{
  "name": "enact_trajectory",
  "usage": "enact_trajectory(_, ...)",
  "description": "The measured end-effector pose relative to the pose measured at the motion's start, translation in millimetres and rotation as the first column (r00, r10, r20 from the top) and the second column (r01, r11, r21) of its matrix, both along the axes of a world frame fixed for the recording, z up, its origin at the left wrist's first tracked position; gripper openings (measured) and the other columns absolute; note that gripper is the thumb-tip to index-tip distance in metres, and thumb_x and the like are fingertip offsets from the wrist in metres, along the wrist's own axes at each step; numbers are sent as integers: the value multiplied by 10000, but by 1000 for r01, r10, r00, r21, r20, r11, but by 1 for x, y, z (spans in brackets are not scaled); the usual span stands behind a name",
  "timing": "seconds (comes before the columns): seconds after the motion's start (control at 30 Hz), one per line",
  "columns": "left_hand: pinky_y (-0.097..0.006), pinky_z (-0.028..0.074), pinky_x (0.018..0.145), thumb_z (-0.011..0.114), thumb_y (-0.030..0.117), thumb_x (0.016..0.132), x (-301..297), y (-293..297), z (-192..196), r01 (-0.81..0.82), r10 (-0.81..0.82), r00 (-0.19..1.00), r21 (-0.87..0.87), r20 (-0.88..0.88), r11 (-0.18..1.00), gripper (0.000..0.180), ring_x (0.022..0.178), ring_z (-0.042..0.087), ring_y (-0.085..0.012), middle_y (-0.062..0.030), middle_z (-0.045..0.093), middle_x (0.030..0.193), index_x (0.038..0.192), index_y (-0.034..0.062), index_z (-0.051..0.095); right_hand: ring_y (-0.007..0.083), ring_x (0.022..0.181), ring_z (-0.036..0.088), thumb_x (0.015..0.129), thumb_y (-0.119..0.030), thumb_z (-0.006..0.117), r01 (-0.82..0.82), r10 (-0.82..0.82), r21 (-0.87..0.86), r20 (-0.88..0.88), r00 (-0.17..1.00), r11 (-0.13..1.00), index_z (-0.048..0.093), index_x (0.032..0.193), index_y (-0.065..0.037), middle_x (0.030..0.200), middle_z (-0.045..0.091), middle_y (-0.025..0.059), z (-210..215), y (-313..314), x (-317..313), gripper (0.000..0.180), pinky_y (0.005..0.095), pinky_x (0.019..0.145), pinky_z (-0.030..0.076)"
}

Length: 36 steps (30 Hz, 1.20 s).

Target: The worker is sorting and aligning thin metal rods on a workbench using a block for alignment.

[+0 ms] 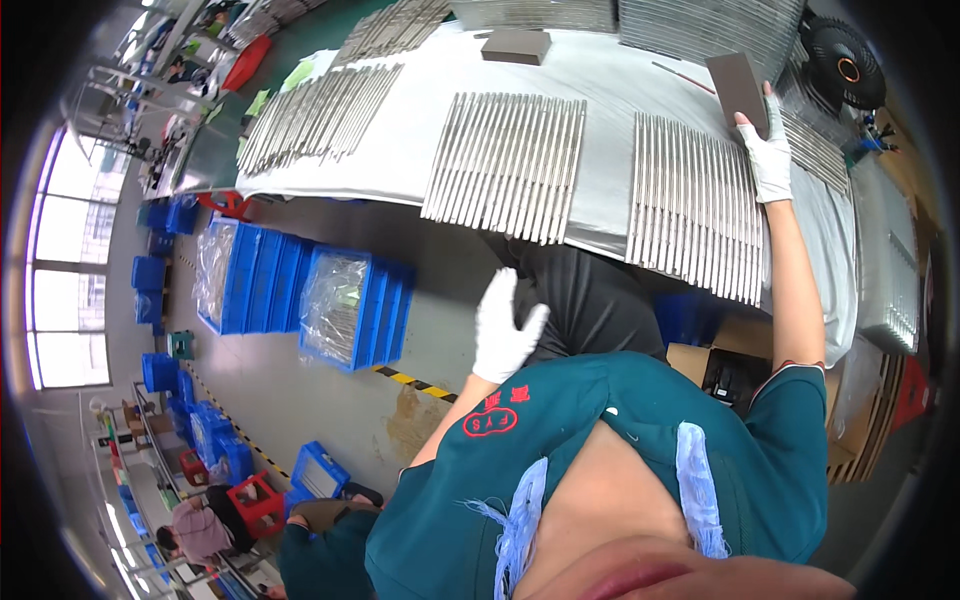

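Note:
My right hand, in a white glove with bare fingertips, grips a flat brown rectangular block above the right side of the table. Just below it, a row of thin silvery metal strips lies side by side, reaching over the near table edge. My left hand, also gloved in white, hangs beside my lap with thumb and fingers apart and nothing in it. A second row of metal strips lies at the table's middle. Behind it rests another brown block.
More strips cover the left of the white-covered table. A black fan stands at the far right. Blue crates with plastic-wrapped contents stand on the floor at left. Cardboard boxes sit at my right; other people sit at lower left.

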State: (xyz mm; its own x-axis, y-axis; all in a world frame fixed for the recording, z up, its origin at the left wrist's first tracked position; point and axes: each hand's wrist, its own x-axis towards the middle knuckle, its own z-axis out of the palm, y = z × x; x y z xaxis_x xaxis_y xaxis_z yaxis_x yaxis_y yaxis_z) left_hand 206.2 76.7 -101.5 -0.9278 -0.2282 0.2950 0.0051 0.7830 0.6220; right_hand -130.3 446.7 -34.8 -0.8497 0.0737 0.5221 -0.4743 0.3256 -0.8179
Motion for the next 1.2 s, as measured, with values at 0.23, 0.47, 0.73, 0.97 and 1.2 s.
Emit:
enact_trajectory(0.23, -483, 411, 1139, 704, 452, 882, 5, 9, -29, 66, -93, 874, 72, 478, 995, 869, 1350, 479, -455, -305, 437, 1506, 1537, -14, 372, 197, 1354, 529, 964, -164, 735, -20, 26, -180, 33, 999, 983, 371, 1614, -157, 1512, 544, 121, 0, 1, -9, 745, 302, 1120, 407)
enact_trajectory(0.47, -488, 517, 983, 547, 505, 1000, -1, 6, -30, -113, 52, 906, 122, 419, 986, 532, 1170, 633, -419, -223, 669, 1270, 1377, 133, 605, 193, 1312, 570, 961, -159, 744, -28, 8, -199, -102, 995, 980, 368, 1614, -148, 1471, 584, 123, -5, 5, -17, 754, 300, 1104, 424)
enact_trajectory(0.73, -436, 541, 952, 465, 390, 1071, 11, 14, -28, 242, -259, 926, 93, 277, 966, 411, 1064, 695, -345, -119, 704, 1268, 1367, 162, 637, 231, 1261, 637, 957, -262, 743, 120, -111, 41, -175, 978, 992, 368, 1617, -260, 1410, 649, 142, -19, 17, -32, 760, 320, 1022, 482)
enact_trajectory(0.97, -446, 565, 849, 498, 391, 1058, 51, 17, 2, 270, -212, 865, -66, 455, 961, 351, 952, 714, -345, -114, 746, 1110, 1372, 286, 615, 251, 1197, 675, 959, -295, 738, 92, -90, 24, -82, 993, 995, 348, 1622, -305, 1369, 674, 149, -16, 15, -30, 770, 332, 986, 504)
enact_trajectory(1.2, -423, 493, 1047, 445, 486, 1049, 84, -7, -19, 25, -82, 875, 126, 477, 992, 448, 1177, 656, -336, -85, 697, 1297, 1392, 258, 620, 231, 1218, 653, 964, -257, 739, 47, -56, -83, -103, 993, 995, 342, 1625, -307, 1396, 653, 164, -14, 12, -28, 772, 320, 1013, 490)
